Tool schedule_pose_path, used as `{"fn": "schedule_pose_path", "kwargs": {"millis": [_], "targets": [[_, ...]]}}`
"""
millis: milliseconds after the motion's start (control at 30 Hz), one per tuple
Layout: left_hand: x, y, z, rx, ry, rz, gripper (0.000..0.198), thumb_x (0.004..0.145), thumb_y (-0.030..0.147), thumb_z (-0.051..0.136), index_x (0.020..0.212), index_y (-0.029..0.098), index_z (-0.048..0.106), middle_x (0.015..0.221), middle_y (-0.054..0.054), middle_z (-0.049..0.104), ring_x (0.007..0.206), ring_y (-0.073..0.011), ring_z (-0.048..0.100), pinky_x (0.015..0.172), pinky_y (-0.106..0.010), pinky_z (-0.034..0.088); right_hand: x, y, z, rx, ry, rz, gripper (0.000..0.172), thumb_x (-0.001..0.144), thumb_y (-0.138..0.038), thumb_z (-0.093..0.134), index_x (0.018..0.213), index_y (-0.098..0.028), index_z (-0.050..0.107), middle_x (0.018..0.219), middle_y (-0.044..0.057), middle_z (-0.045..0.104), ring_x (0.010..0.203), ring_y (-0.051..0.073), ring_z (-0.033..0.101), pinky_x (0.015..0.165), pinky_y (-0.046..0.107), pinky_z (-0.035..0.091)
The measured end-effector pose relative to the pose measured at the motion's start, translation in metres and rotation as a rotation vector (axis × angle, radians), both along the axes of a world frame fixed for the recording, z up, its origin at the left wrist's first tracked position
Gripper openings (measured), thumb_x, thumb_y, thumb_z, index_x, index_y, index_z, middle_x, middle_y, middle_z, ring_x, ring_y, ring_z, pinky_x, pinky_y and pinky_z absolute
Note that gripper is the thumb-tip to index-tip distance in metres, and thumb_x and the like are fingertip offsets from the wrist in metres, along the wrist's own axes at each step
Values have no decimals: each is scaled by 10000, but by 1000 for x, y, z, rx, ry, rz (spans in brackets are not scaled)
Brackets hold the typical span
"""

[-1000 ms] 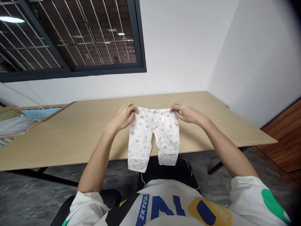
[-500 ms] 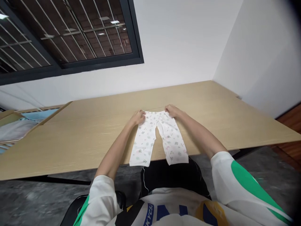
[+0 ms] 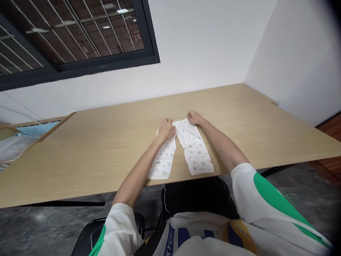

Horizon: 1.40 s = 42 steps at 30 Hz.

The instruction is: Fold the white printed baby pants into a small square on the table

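A small pair of white pants (image 3: 197, 153) with a scattered print lies spread on the wooden table (image 3: 106, 153), its waistband away from me and its legs apart toward the near edge. My right hand (image 3: 194, 118) pinches the waistband at its right corner. My left hand (image 3: 167, 130) lies over the left part of the waistband, with fingers curled onto the cloth and covering the top of that leg. The fingertips of the left hand are partly hidden.
At the far left, a crate-like container (image 3: 39, 133) holds light blue and white cloth. Behind the table is a white wall (image 3: 207, 42) with a dark-framed barred window (image 3: 106, 58). A black chair (image 3: 90, 234) stands below at the left.
My left hand has moved inward, to the right along the waistband, from its left corner. My right hand still grips the right corner. The pants have shifted slightly away from the near edge.
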<state>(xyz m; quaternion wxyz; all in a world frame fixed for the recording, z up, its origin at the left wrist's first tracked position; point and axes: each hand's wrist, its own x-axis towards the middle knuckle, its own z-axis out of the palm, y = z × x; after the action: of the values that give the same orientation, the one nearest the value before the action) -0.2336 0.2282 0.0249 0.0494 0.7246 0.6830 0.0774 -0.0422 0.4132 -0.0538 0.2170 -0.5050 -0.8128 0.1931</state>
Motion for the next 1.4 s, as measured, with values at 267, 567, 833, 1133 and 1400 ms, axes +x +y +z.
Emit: {"fn": "schedule_pose_path", "kwargs": {"millis": [267, 567, 833, 1133, 1400], "targets": [[134, -130, -37, -225, -31, -409, 591, 956, 672, 486, 975, 140, 743, 969, -189, 751, 904, -339, 717, 809, -442, 506, -1, 0, -6, -57, 50, -134, 148, 904, -179, 635, 1034, -144, 695, 1056, 122, 743, 925, 202, 670, 881, 315, 512], [127, -142, -47, -169, -132, -378, 264, 968, 337, 519, 957, 150, 705, 903, -149, 734, 837, -300, 702, 750, -400, 475, 0, -11, -4, -99, 198, -166, 175, 893, -191, 643, 1064, -170, 669, 918, 49, 730, 871, 170, 661, 884, 292, 512], [70, -178, -37, -36, -631, -151, 354, 1025, 423, 429, 802, 212, 604, 702, 0, 641, 652, -156, 559, 637, -285, 368, -26, -7, 24, -123, 301, -241, 381, 857, -257, 674, 1213, -149, 593, 1000, 64, 707, 841, 166, 657, 794, 273, 527], [-20, -230, -42, 88, -789, 201, 417, 1004, 529, 449, 748, 218, 559, 600, 38, 512, 582, -142, 481, 615, -264, 351, -135, -17, 34, -115, 286, -237, 396, 870, -286, 647, 1234, -152, 565, 1206, 153, 622, 1038, 241, 647, 864, 343, 540], [-55, -246, -60, 92, -231, 506, 264, 996, 328, 461, 799, 231, 607, 758, -53, 709, 717, -215, 639, 653, -303, 276, -198, -45, 13, -149, 279, -178, 441, 858, -160, 601, 1298, -180, 578, 1118, 152, 652, 1046, 310, 683, 868, 418, 569]]}}
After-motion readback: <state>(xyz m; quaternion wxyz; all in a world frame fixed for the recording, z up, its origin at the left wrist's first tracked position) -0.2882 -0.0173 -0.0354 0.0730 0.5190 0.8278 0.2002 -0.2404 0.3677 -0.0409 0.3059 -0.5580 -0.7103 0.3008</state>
